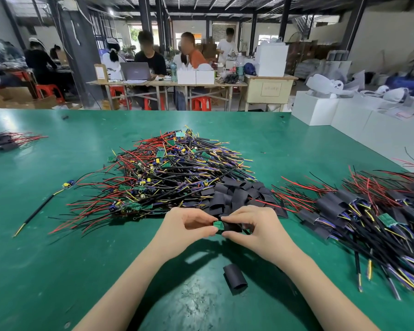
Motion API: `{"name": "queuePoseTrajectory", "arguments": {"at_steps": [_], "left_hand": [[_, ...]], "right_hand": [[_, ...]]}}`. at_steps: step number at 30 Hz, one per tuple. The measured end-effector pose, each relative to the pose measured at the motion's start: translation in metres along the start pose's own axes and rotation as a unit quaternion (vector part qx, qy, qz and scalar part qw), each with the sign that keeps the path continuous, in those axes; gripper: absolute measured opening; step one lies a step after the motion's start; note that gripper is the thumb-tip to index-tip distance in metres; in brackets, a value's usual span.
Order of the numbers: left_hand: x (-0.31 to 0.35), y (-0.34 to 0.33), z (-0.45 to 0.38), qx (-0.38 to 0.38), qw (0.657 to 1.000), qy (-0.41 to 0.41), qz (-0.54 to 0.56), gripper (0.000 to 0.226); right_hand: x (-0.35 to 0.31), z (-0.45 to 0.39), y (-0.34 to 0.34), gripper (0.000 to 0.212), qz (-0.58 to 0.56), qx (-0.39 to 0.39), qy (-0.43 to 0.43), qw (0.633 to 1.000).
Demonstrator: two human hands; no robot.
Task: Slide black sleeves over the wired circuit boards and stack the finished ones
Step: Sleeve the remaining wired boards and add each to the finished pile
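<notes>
Circuit board (218,225) between both hands

Desk (58,247): green mat, matt, scuffed near front edge. Loose sleeve (235,276): black, matt, smooth plastic-like tubing. Circuit board (218,225): glossy green.

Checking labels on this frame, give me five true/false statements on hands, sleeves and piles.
1. Both hands pinch one green circuit board between them. True; left hand, right hand.
2. A loose black sleeve lies on the mat near the wrists. True.
3. The sleeved units pile sits to the person's left. False: to the right.
4. The mat is blue. False: green.
5. The unsleeved boards heap lies beyond the hands. True.
</notes>
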State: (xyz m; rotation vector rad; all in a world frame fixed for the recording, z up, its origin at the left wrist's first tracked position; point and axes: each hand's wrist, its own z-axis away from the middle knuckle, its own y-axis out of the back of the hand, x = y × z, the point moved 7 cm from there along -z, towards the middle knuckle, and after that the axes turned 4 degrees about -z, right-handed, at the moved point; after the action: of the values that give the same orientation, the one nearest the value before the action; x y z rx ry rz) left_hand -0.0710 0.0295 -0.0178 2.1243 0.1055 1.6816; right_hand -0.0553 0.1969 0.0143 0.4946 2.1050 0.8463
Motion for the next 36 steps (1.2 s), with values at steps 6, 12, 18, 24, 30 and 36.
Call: {"name": "queuePoseTrajectory", "arguments": {"at_steps": [6, 12, 18, 24, 30, 36], "left_hand": [[-0.001, 0.001, 0.0, 0.0, 1.0, 0.002, 0.031, 0.017], [-0.002, 0.0, 0.0, 0.0, 0.999, 0.01, 0.053, 0.016], [-0.001, -0.004, 0.001, 0.009, 1.0, 0.002, 0.024, 0.018], [0.001, 0.006, -0.001, 0.046, 0.997, 0.015, 0.067, 0.022], [-0.001, 0.004, 0.001, 0.032, 0.998, 0.018, 0.048, 0.018], [0.007, 0.007, 0.002, 0.074, 0.995, -0.012, 0.065, 0.014]], "right_hand": [[-0.002, 0.0, 0.005, 0.028, -0.035, 0.02, -0.008, 0.999], [-0.006, 0.0, 0.004, 0.027, -0.027, 0.013, 0.008, 1.0], [-0.013, 0.001, -0.005, 0.031, -0.001, 0.001, 0.03, 1.0], [0.0, 0.002, 0.013, 0.036, 0.126, 0.059, -0.007, 0.99], [0.003, 0.002, -0.007, 0.039, 0.212, -0.027, -0.01, 0.977], [0.001, 0.005, -0.018, 0.049, 0.228, -0.054, -0.002, 0.972]]}}
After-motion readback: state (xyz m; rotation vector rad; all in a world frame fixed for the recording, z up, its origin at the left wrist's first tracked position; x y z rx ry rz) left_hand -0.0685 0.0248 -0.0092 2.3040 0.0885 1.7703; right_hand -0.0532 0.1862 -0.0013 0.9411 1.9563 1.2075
